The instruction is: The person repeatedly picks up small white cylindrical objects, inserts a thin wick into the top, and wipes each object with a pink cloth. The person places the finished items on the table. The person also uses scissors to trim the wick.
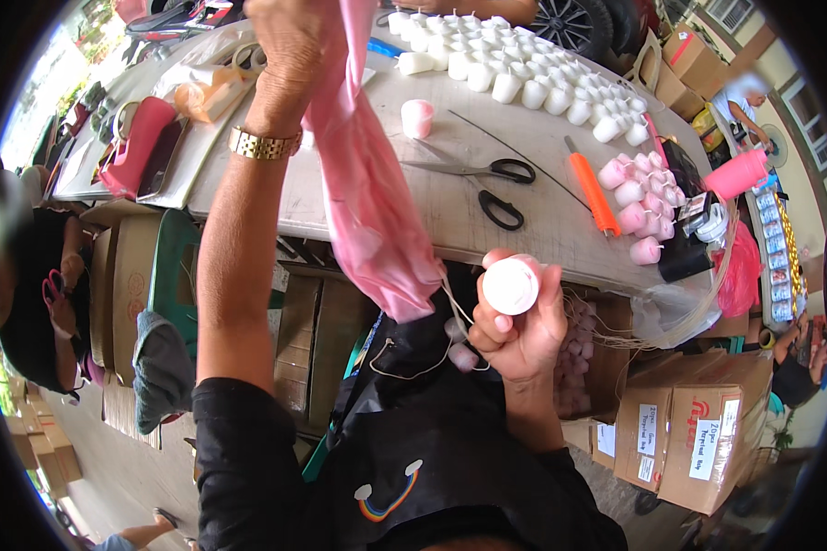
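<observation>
My left hand [289, 37], raised at the top edge with a gold watch on its wrist, grips a length of pink cloth [368, 211]; some of its fingers are cut off by the frame. The cloth hangs down over the table's near edge, with pale strings at its lower end. In front of my body, my right hand [524, 335] is closed around a small pink and white candle [512, 285], its round white end facing up. Another pink and white candle [417, 118] stands on the table beyond. Black-handled scissors [478, 174] lie opened near it.
Rows of white candles [533, 73] fill the table's far side. Pink candles [648, 197] cluster at the right, beside an orange-handled tool [593, 193]. A pink tape dispenser [138, 147] stands at the left. Cardboard boxes [689, 432] sit at lower right. Other people work nearby.
</observation>
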Available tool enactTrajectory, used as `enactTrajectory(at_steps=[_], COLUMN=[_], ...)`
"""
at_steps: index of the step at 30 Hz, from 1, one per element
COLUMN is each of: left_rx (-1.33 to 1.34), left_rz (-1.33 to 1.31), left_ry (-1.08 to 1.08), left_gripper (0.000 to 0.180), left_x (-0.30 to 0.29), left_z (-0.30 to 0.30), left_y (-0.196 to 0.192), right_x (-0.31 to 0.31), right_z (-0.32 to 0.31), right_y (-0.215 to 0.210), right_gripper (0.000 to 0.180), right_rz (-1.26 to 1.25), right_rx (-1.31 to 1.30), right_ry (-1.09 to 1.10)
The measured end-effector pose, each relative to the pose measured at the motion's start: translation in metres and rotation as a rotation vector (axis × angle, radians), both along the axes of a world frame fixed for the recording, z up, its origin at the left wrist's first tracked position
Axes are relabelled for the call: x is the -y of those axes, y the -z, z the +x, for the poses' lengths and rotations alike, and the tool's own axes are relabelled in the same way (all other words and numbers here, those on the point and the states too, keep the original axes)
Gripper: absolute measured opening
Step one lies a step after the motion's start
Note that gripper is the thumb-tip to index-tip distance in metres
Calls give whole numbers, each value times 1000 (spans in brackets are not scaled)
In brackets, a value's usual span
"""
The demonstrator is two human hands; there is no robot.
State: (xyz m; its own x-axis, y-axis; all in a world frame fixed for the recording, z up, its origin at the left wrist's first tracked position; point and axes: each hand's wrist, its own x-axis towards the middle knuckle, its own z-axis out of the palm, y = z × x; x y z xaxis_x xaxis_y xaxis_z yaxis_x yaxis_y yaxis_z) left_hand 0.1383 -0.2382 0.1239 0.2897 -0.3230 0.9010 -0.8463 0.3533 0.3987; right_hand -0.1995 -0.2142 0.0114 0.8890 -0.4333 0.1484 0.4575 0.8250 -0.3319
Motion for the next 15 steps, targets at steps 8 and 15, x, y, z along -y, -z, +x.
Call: enactTrajectory(at_steps=[8,15], left_rx=[511,-176], left_rz=[662,511], left_ry=[-503,387], left_gripper=[42,62], left_x=[-59,-101], left_z=[-82,-203], left_y=[46,81], right_x=[11,-11], right_z=[-9,4], right_y=[18,9], right_gripper=[70,54], right_rz=[-12,-422], right_rx=[-80,-526], right_ry=[7,536])
